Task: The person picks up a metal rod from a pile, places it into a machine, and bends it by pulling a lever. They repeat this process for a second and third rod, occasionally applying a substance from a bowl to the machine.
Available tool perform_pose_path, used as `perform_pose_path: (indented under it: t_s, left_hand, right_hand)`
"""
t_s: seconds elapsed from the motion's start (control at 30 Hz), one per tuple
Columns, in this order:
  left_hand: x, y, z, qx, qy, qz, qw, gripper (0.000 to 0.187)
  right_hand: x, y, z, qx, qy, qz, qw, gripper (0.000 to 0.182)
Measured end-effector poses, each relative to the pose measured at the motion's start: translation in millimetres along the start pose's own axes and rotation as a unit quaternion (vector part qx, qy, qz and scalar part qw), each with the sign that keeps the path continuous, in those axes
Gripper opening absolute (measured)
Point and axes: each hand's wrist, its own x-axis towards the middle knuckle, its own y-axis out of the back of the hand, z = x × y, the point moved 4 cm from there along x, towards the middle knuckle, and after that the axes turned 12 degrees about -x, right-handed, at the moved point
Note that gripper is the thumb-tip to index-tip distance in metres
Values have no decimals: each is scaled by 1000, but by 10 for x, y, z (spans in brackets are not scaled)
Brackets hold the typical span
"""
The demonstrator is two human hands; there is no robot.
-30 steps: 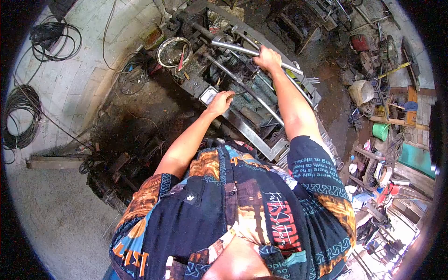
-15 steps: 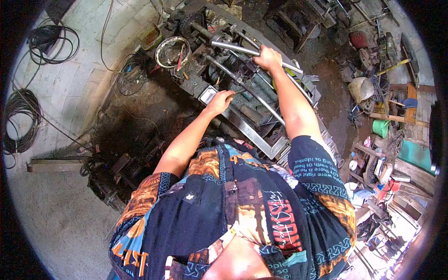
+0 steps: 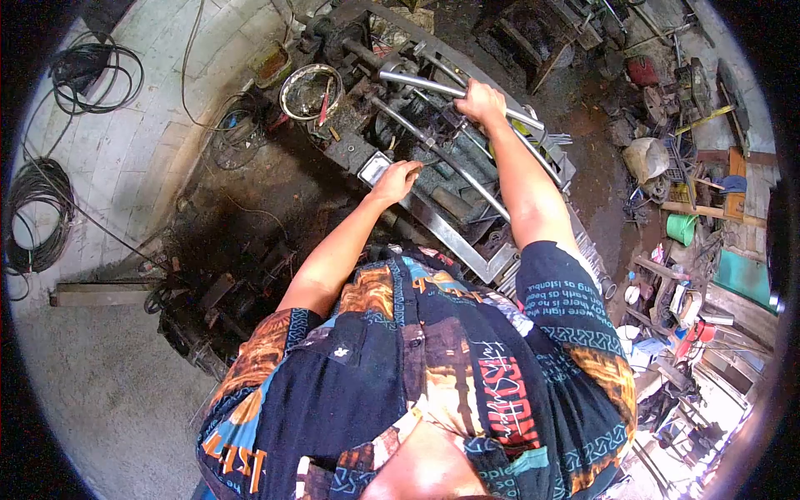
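My right hand (image 3: pixel 483 104) is closed over a shiny metal pipe (image 3: pixel 421 82) that lies slantwise above the machine (image 3: pixel 387 125). Below it runs a second long metal rod (image 3: pixel 467 179), with a collar partway along. My left hand (image 3: pixel 397 181) has its fingers curled together near the machine's front edge, beside a pale rectangular box (image 3: pixel 375 167). Something thin and dark seems to stick out from its fingertips, too small to name. A shiny steel frame (image 3: pixel 454 237) sits just below and right of that hand.
A round pan (image 3: pixel 311 93) with a red-handled tool in it stands at the machine's left end. Coiled black cables (image 3: pixel 40 212) lie on the pale floor at left. Cluttered scrap, a green bucket (image 3: pixel 681 228) and wooden boards fill the right side.
The whole view has shifted very slightly. Both hands keep nearly the same places, the right still on the pipe.
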Motion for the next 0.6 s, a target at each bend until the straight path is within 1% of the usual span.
perform_pose_path:
  t_s: [0.03,0.1,0.23,0.3,0.4,0.6]
  left_hand:
    - [-1,-13,-22,-1,0,1,1000,30]
    - [-1,-4,-22,12,-48,18,999,30]
    - [13,-26,-97,2,-48,20,999,31]
    - [10,-26,-78,-7,-70,28,997,31]
    - [5,-24,-52,11,-44,15,999,31]
    - [4,-44,-57,13,-39,24,999,30]
  right_hand:
    - [1,23,-1,-4,-1,-5,1000,47]
    - [18,51,-16,-8,-1,-10,1000,49]
    - [2,53,-7,-10,-3,-24,1000,50]
    - [-22,50,1,-13,-4,-23,1000,50]
    - [-41,25,20,-5,-6,-21,1000,50]
    - [8,-73,60,-4,-15,1,1000,46]
